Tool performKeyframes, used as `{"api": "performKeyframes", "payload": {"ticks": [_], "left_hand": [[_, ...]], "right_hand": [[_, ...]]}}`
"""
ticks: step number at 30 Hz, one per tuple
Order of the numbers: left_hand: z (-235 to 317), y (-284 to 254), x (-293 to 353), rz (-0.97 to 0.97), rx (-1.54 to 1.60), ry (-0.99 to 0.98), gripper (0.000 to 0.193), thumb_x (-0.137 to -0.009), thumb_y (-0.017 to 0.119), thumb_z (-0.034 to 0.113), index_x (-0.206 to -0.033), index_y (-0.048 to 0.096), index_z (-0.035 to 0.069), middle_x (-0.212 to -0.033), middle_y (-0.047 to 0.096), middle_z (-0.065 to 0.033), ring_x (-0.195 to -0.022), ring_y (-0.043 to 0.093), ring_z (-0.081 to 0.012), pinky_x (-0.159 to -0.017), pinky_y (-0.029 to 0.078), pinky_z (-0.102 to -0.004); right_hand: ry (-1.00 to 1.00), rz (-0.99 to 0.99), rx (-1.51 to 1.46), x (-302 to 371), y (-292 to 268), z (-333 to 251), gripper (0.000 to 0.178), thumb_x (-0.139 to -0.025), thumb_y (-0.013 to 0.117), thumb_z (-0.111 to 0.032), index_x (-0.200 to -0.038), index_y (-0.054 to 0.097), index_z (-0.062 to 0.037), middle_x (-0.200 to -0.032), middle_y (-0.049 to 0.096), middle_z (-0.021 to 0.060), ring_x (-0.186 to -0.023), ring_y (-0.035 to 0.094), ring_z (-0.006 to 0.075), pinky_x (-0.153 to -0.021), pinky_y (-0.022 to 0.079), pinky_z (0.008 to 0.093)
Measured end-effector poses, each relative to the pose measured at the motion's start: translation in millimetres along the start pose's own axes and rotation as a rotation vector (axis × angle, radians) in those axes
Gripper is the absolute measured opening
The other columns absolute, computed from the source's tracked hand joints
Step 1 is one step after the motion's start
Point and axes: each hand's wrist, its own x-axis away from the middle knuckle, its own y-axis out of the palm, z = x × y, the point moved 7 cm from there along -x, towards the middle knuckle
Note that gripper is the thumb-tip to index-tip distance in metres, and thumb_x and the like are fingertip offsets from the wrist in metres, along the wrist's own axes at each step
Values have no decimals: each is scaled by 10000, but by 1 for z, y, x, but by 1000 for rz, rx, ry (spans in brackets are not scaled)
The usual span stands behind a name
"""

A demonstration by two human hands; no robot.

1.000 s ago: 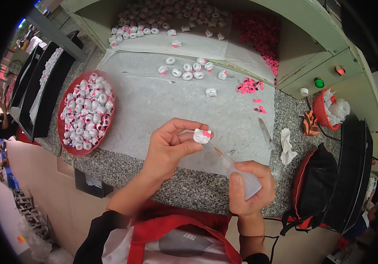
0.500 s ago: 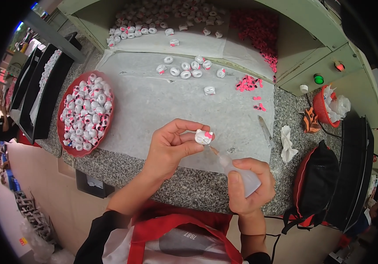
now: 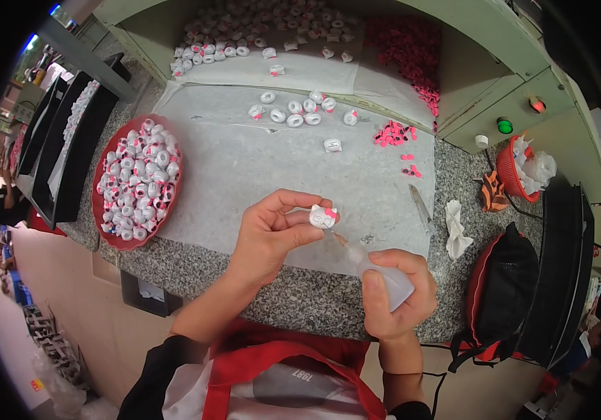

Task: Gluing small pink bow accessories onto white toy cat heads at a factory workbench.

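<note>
Between the thumb and fingers of my left hand (image 3: 267, 225) is a small white cat-head figurine (image 3: 321, 217) with a pink bow. My right hand (image 3: 404, 292) grips a translucent squeeze bottle (image 3: 389, 283), tilted so that its thin nozzle points up and left. The nozzle tip is at the lower edge of the figurine; whether it touches I cannot tell. Beyond my hands, a single white figurine (image 3: 333, 145) lies on the white sheet (image 3: 230, 161). Farther back is a loose group of similar figurines (image 3: 305, 107), and small pink bow pieces (image 3: 393, 133) lie to their right.
A red basket (image 3: 124, 241) heaped with figurines stands left. Under the green-grey shelf (image 3: 482, 105) are piles of figurines and pink pieces (image 3: 405, 49). At right are tweezers (image 3: 421, 206), crumpled tissue (image 3: 457, 229), a red basket of plastic (image 3: 507, 171) and a black bag (image 3: 507, 287).
Both hands hold almost the same pose, with the nozzle still at the figurine. The whole view has shifted very slightly.
</note>
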Motion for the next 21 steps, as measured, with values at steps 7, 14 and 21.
{"api": "performKeyframes", "payload": {"ticks": [7,14,21], "left_hand": [[0,-3,-1,14,1,13,337,-692,581,-113,-1007,509,-15,-1021,569,-139,-961,574,-276,-828,459,-349],[0,-1,-1,-27,35,16,318,-715,568,-124,-1013,510,-31,-1036,569,-143,-976,564,-210,-820,467,-274],[-2,0,-1,-30,42,-2,325,-712,568,-125,-1018,508,-33,-1045,566,-141,-978,563,-211,-820,466,-272]], "right_hand": [[6,-6,-18,0,-1,2,155,-732,583,-104,-829,547,11,-701,590,89,-552,523,95,-506,417,212],[-1,40,-14,0,-2,5,155,-732,579,-100,-828,546,17,-702,593,91,-558,523,91,-511,421,209],[1,61,-13,-2,-6,3,185,-730,578,-131,-833,556,21,-709,597,98,-572,533,99,-523,432,220]]}}
